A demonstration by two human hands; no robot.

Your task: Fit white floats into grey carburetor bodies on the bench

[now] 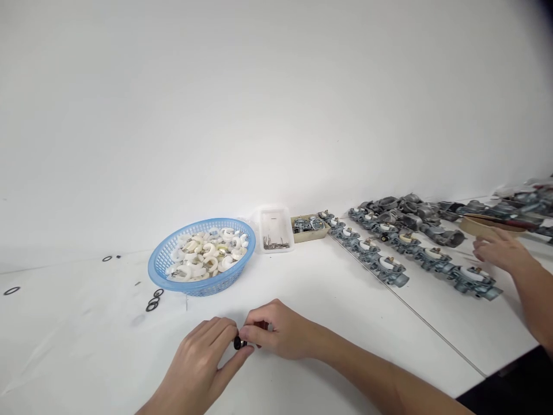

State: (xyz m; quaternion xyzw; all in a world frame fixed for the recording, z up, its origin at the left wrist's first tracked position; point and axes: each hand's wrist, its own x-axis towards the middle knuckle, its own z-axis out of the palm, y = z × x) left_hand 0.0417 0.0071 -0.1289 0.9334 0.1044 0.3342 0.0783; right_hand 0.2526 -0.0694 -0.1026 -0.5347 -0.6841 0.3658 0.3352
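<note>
Near the table's front, my left hand (203, 354) pinches a small black round part (237, 343) between thumb and fingers. My right hand (279, 331) meets it from the other side, its fingertips closed on the same part. Something dark reddish shows between my right fingers, mostly hidden, and I cannot tell what it is. Beyond my hands stands a blue plastic basket (202, 287) of white and yellowish curved carburetor floats (209, 251). Several black rubber rings (152, 304) lie to its left.
A white tray (275, 222) holds thin metal pins, beside a cardboard box (311, 234) of metal parts. Rows of carburetor bodies (391, 271) with white floats run along the right. Grey metal bowls (443, 235) lie behind them. Another person's hand (501, 251) reaches in at far right.
</note>
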